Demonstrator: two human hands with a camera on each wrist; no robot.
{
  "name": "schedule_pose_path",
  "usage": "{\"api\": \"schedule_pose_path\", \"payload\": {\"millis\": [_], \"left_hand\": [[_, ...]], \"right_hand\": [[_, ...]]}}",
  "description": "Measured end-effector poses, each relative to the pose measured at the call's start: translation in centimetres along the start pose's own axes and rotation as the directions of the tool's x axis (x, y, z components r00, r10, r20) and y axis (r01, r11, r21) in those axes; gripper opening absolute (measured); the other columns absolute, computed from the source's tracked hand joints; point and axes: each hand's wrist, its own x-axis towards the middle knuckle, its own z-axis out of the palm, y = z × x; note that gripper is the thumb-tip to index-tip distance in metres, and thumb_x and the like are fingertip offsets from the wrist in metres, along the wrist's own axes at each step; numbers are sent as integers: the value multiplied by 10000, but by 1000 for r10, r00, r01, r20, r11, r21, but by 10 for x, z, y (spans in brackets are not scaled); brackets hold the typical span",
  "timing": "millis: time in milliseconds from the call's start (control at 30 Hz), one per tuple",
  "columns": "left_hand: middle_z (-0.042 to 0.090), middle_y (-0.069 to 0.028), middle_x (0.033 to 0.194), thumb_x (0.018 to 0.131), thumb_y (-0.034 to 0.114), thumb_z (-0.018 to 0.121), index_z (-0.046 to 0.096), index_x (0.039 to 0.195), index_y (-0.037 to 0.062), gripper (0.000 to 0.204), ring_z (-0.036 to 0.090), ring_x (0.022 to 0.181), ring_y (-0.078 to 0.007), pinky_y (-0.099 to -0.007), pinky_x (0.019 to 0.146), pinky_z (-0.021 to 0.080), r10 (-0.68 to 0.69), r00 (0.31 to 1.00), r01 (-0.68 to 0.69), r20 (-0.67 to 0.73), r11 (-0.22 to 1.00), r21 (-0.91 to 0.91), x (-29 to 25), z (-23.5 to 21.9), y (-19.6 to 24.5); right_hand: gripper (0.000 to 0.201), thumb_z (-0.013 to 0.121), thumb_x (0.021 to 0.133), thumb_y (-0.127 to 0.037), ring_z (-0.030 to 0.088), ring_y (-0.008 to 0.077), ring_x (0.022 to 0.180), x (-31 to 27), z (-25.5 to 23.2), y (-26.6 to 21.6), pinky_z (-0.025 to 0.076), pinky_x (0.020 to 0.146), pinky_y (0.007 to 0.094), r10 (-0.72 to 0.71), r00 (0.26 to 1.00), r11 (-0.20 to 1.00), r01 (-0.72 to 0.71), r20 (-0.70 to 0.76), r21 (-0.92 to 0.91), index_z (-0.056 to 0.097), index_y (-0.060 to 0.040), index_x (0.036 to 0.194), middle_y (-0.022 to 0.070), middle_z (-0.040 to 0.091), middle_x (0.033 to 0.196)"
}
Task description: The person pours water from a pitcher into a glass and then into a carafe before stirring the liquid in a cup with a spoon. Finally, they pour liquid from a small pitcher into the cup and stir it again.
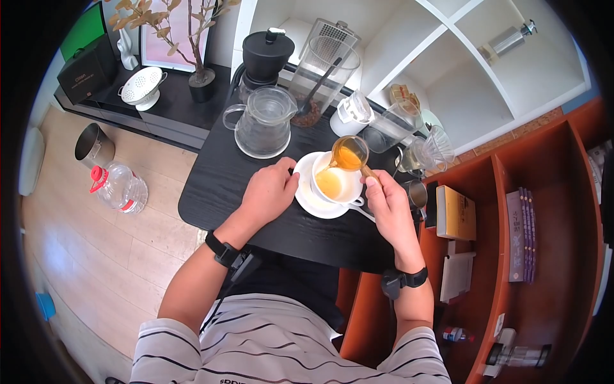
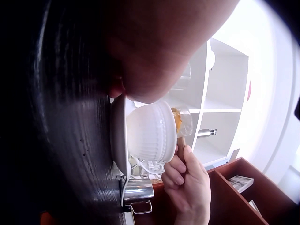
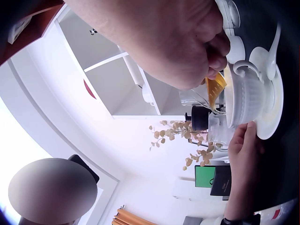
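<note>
Amber liquid was running from a small glass cup (image 1: 350,153), tilted over the white cup (image 1: 337,184) just right of centre in the head view. The white cup stood on a white saucer (image 1: 308,200) on the black surface (image 1: 217,185), with a white spoon (image 1: 362,212) lying at the saucer's lower right edge.

Risks, as judged: the small glass cup sat at the white cup's upper rim rather than over its middle, so a steeper tilt or a slip of the handle could have sent liquid over the rim onto the saucer and surface. The white cup already held a pool of liquid; overfilling was possible. Any nudge to the saucer would have moved the target under the stream.

Right hand (image 1: 390,211): fingers (image 2: 176,169) curled closed, pinching the small glass cup's wooden handle. Left hand (image 1: 270,191): fingers loosely bent, not gripping, resting on the surface with the tips against the saucer's left edge.

Towards the top of the frame stood a glass carafe (image 1: 265,121) and a black grinder (image 1: 267,56).
</note>
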Motion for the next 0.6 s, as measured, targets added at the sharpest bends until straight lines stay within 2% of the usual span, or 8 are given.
{"api": "schedule_pose_path", "payload": {"millis": [267, 333, 600], "left_hand": [[682, -143, 723, 990, 144, 682, 680, 1113, 4, 185, 679, 666, -343, -465, 632, 506, -8, 1000, 8, 1, 1000, -6, 1, 0, 0], [682, -142, 721, 990, 143, 682, 680, 1111, 4, 184, 678, 663, -343, -465, 630, 505, -14, 1000, 14, 5, 1000, -3, 1, 0, 0], [677, -139, 716, 990, 136, 683, 679, 1118, 0, 187, 674, 658, -341, -462, 626, 499, 20, 1000, -20, -16, 1000, -9, 1, 2, -2]], "right_hand": [[252, 538, 1133, -224, 449, 36, 671, 14, 2, 0, 390, 601, 236, -30, 998, 996, 26, -48, -85, 672, -10, 1127, -58, 500, 761], [283, 557, 1129, -241, 566, 142, 664, 17, 1, 3, 473, 635, 332, -38, 996, 990, 27, -81, -138, 672, 17, 1148, 85, 606, 724], [292, 567, 1125, -251, 584, 177, 646, 24, -4, 19, 479, 629, 347, -7, 990, 985, -18, -142, -174, 674, 20, 1147, 101, 619, 723]]}}
